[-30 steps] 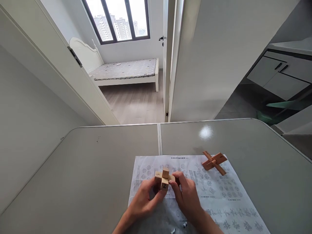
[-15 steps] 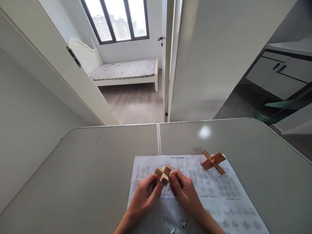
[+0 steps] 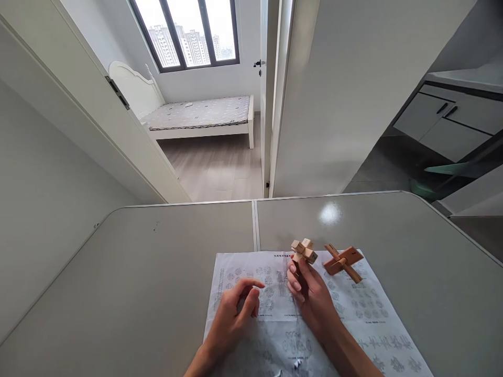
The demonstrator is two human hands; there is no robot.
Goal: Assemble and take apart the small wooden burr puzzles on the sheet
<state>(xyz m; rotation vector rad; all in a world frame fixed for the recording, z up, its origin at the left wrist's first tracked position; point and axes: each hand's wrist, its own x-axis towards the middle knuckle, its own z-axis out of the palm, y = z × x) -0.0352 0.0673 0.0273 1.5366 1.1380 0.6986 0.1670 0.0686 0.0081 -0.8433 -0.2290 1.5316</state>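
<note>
A pale wooden interlocking puzzle (image 3: 304, 251), made of crossed blocks, is pinched in the fingertips of my right hand (image 3: 314, 293), raised over the far part of a printed sheet (image 3: 271, 330). My left hand (image 3: 240, 309) hovers above the sheet's left half with its fingers apart and nothing in them. Just right of the held puzzle, a reddish-brown wooden cross-shaped puzzle (image 3: 343, 262) rests on the sheet's far right corner. Small diagrams of puzzle shapes cover the paper.
The sheet lies on a grey table (image 3: 129, 293) with a pale strip (image 3: 255, 225) across it. Small torn white bits (image 3: 297, 363) are near the sheet's front. Beyond the table are a doorway, a bed (image 3: 204, 112) and a window (image 3: 188, 31); cabinets (image 3: 456, 120) stand at right.
My right hand has carried the pale puzzle away and to the right, closer to the brown one. My left hand has let go of it and its fingers have parted.
</note>
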